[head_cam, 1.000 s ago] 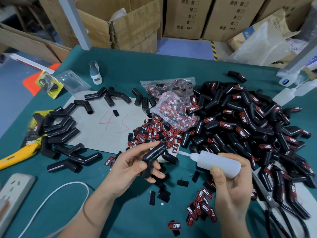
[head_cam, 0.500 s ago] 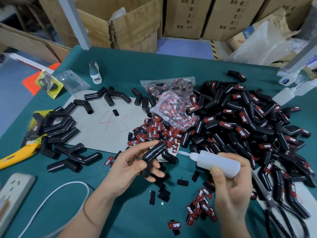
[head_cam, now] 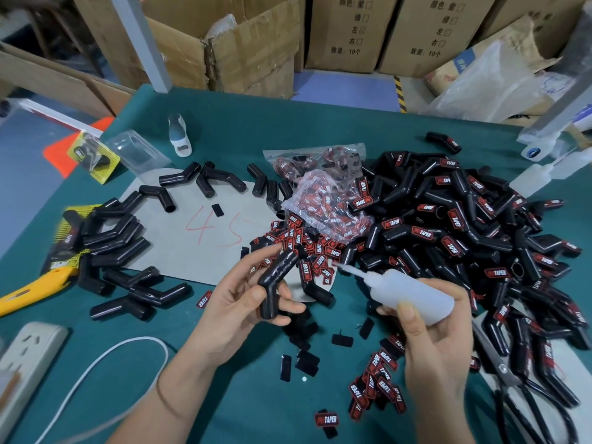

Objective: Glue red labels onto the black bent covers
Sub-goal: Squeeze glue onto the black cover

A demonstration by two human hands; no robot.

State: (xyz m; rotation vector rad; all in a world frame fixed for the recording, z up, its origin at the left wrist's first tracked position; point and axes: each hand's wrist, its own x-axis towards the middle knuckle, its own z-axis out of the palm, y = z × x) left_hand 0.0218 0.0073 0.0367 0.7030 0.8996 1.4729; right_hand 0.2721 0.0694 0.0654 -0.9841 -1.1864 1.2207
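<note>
Head view: worktop [head_cam: 288,129] sorted by stage, the labelled heap [head_cam: 464,238] right, bare covers [head_cam: 118,238] left, loose red labels [head_cam: 301,245] between. Left hand [head_cam: 243,302] grips one bare cover [head_cam: 275,280] tilted toward the glue bottle [head_cam: 407,294], which the right hand [head_cam: 429,341] clasps, nozzle aimed at it.

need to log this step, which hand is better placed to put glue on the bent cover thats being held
Right. The right hand already grips the glue bottle, its nozzle aimed toward the black bent cover. The left hand is occupied holding that cover up, bare side facing the nozzle.
</note>
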